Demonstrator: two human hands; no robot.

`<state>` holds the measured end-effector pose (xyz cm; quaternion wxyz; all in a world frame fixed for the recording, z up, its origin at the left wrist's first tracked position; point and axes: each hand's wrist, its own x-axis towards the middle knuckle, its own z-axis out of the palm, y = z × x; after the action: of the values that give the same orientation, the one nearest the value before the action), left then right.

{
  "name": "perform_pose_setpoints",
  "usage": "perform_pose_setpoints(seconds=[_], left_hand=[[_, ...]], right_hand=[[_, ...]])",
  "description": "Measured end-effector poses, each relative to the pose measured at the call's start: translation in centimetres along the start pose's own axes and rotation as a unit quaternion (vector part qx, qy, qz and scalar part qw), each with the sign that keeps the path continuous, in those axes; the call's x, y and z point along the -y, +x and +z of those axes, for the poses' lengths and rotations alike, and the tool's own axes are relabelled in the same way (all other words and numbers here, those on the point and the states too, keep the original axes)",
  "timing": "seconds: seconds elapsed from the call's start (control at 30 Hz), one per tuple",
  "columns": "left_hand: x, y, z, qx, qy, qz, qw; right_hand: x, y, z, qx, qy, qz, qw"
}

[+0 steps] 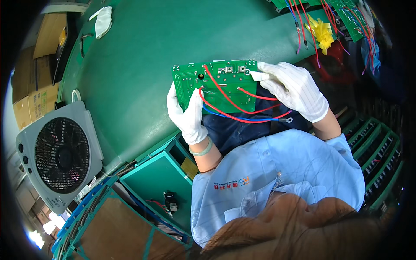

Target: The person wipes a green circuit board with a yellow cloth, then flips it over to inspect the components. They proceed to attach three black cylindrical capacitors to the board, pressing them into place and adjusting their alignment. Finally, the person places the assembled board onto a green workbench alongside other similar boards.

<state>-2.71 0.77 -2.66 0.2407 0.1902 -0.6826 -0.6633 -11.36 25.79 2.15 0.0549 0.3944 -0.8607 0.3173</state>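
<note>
A green circuit board (225, 99) is held up in front of my body, over the near edge of the green table. My left hand (188, 115), in a white glove, grips its left side, with the thumb on the face near a red wire. My right hand (297, 89), gloved too, closes on the upper right edge; a white tip there overlaps the board, and I cannot tell if it is glove or a small piece. Red wires (223, 93) and a blue wire (221, 115) run from the board toward the right. A ring terminal (289, 120) ends one wire.
A grey box fan (65, 149) stands at the left. More wired boards (346, 19) and a yellow bundle (320, 34) lie at the far right. A white glove-like item (103, 22) rests far left on the table (143, 47). A green slotted rack (375, 151) is at the right.
</note>
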Motion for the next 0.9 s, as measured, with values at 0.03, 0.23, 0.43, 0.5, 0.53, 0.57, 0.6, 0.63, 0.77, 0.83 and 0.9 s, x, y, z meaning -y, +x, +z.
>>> perform_pose_setpoints(seconds=[0.03,0.23,0.43,0.5,0.53,0.57,0.6,0.63,0.77,0.83,0.9], left_hand=[[0.2,0.0,0.0,-0.002,0.004,0.004,1.000],[1.4,-0.1,-0.6,-0.002,-0.012,0.011,1.000],[1.5,0.0,-0.6,-0.004,0.004,0.030,1.000],[1.9,0.0,-0.9,-0.006,0.008,0.024,1.000],[2.0,0.1,-1.0,-0.007,0.011,0.021,1.000],[2.0,0.1,-1.0,-0.008,0.017,0.027,0.999],[2.0,0.1,-0.9,-0.009,0.023,0.031,0.999],[2.0,0.1,-0.9,-0.009,0.028,0.035,0.999],[1.9,0.2,-1.0,-0.003,0.037,0.037,0.999],[2.1,0.3,-1.0,-0.005,0.029,0.037,0.999],[2.0,0.3,-0.9,-0.008,0.019,0.032,0.999]], right_hand=[[0.1,-0.1,0.1,0.003,-0.001,0.003,1.000],[0.1,-0.5,0.3,0.002,-0.006,-0.005,1.000],[-0.2,-0.8,0.4,-0.015,-0.001,-0.002,1.000],[-0.2,-0.8,0.4,-0.021,-0.002,-0.002,1.000],[-0.2,-0.8,0.4,-0.024,-0.002,-0.002,1.000],[-0.2,-0.8,0.4,-0.021,-0.008,-0.001,1.000],[-0.2,-0.8,0.4,-0.016,-0.013,0.001,1.000],[-0.2,-0.8,0.4,-0.011,-0.019,0.003,1.000],[-0.2,-0.7,0.7,-0.032,-0.014,0.012,0.999],[-0.3,-0.8,1.0,-0.038,-0.025,0.017,0.999],[-0.4,-0.8,1.4,-0.062,-0.033,0.012,0.997]])
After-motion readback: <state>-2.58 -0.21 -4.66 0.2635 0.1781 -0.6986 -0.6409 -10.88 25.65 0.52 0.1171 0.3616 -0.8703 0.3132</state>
